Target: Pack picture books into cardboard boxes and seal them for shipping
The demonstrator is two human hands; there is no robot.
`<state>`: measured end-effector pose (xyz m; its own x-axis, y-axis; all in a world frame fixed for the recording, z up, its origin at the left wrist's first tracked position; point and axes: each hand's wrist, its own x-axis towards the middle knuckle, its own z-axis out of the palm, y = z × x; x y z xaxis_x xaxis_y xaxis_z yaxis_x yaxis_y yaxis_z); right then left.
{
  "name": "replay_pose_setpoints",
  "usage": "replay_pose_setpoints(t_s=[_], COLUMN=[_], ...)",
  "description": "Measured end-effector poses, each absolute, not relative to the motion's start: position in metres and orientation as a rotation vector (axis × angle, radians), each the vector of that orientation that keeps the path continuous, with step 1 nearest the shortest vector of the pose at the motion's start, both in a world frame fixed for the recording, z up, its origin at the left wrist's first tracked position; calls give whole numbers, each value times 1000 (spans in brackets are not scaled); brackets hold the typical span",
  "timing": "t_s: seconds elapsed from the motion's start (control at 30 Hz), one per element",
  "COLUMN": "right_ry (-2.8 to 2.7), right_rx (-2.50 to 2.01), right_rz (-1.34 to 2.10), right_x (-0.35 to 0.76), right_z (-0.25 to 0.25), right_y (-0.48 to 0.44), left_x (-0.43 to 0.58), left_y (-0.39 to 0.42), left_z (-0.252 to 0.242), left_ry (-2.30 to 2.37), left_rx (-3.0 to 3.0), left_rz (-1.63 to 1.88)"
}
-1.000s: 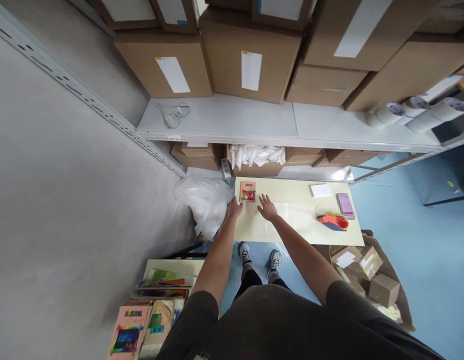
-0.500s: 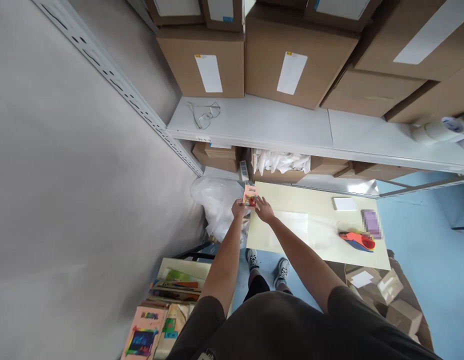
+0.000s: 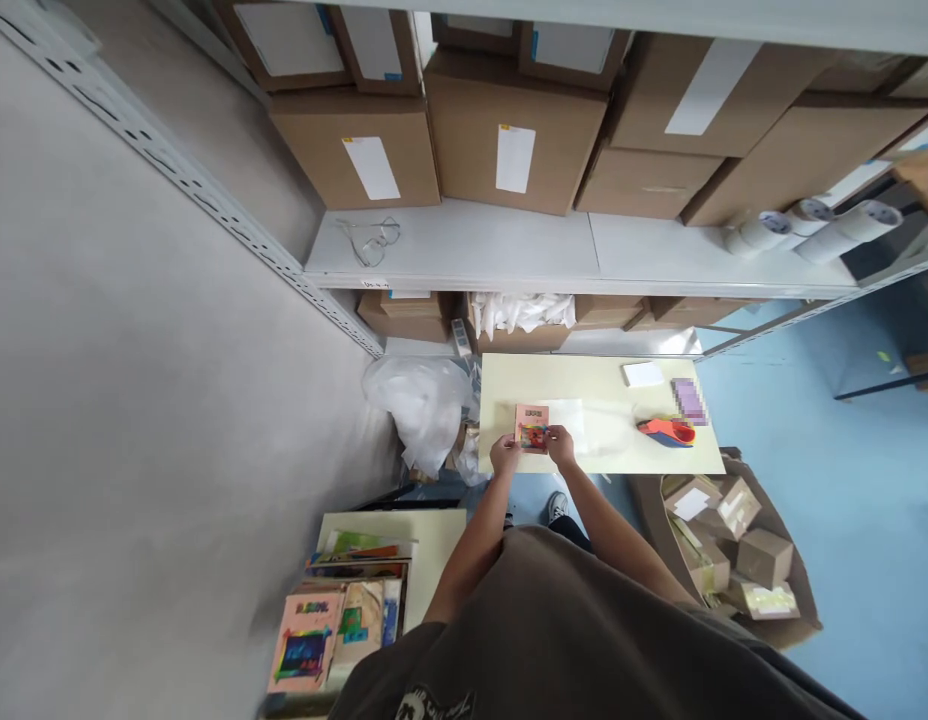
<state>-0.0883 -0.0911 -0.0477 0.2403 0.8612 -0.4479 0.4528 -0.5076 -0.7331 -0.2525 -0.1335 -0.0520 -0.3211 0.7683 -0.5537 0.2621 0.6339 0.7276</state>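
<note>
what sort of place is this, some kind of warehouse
Probably a storeroom or packing area: labelled cardboard boxes crowd the metal shelf, what look like tape rolls sit there too, and a big open carton holds smaller boxes.

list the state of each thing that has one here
pink-covered book: closed, front cover showing
left hand: gripping the book's left edge
right hand: gripping the book's right edge
eyeglasses: temples apparently unfolded
floor carton: open, filled with smaller boxes
lower-shelf carton: open, filled with white material
</note>
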Motion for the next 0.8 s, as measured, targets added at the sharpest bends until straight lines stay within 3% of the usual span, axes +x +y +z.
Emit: replay_pose_setpoints(t_s=[0.17, 0.3, 0.5, 0.8], right_ry=[-1368, -1821, -2384, -2059], right_rx=[-2210, -2045, -1907, -1868], right_rz=[1121, 1118, 1279, 1447], right_x=[-77, -79, -86, -79], right_z=[-49, -47, -54, -59], right_y=[-89, -95, -114, -100], left_x=[-249, -247, -225, -216], left_y=[-134, -131, -131, -123], left_z=[-49, -45, -58, -47], left_ry=[2157, 2162, 2223, 2188], left_rx=[919, 977, 900, 861], left_rz=[371, 241, 234, 443])
